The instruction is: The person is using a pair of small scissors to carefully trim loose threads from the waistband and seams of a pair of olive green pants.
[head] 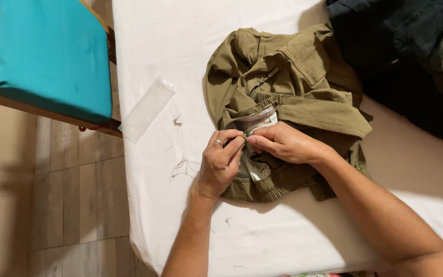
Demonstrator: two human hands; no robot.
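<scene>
Both hands pinch one seam of the crumpled olive-green fabric trousers (288, 92), near the middle of the white-covered table (155, 46): left hand (220, 163) and right hand (283, 143) fingertips pressed together. The cloth looks soft, light and floppy, best gripped at seams.

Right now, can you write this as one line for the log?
left hand: pinching trousers | right hand: pinching trousers | on: white table | nearby: loose threads, dark clothes
</scene>
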